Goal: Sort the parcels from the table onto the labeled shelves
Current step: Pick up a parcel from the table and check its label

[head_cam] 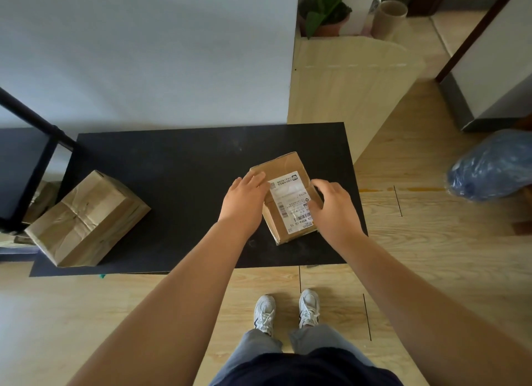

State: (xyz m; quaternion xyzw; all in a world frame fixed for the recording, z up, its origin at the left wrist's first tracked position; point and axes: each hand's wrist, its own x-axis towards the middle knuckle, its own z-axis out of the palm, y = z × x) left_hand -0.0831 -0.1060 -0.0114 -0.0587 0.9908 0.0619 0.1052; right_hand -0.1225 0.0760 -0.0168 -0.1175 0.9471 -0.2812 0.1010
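A small brown cardboard parcel (283, 184) with a white shipping label on top sits on the right part of the black table (178, 166). My left hand (244, 201) presses against its left side and my right hand (334, 207) wraps its right side, fingers over the label's edge. A larger taped brown parcel (86, 218) lies at the table's left front corner, overhanging the edge. A black shelf frame (34, 166) stands at the far left, with another parcel partly visible low behind it.
A white wall rises behind the table. A light wooden panel (345, 89) and a potted plant (325, 14) stand at the back right. A blue plastic bag (492, 166) lies on the wooden floor to the right. My shoes are below the table's front edge.
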